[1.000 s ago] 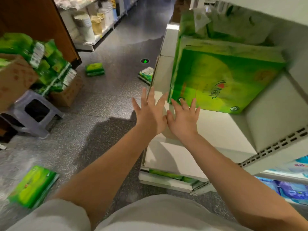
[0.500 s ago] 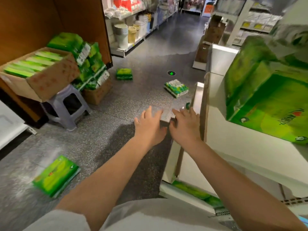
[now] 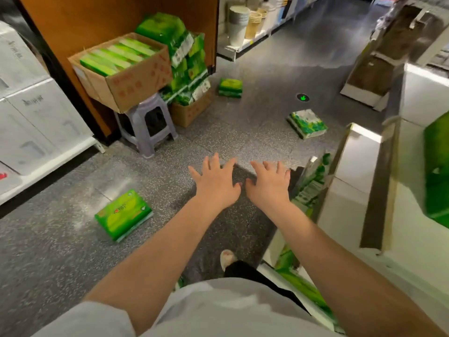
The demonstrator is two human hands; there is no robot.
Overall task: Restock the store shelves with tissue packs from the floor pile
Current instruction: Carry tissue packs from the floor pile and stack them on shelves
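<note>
The left hand (image 3: 216,183) and right hand (image 3: 269,187) reach forward side by side, fingers spread, holding nothing. 1 green tissue pack (image 3: 124,215) lies on the floor (image 3: 60,239) lower left; the shelf (image 3: 359,161) at right is blurred and cut off.

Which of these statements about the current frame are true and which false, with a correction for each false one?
1. Both hands are empty, fingers spread. True: the left hand and right hand hold nothing.
2. The open brown cardboard box of green packs sits on the floor. False: it rests on the pale purple plastic stool.
3. A bright green flat tissue pack lies on the speckled grey floor left of the left hand. True.
4. The white-and-green tissue pack is stacked on the stool. False: it lies alone on the floor.
</note>
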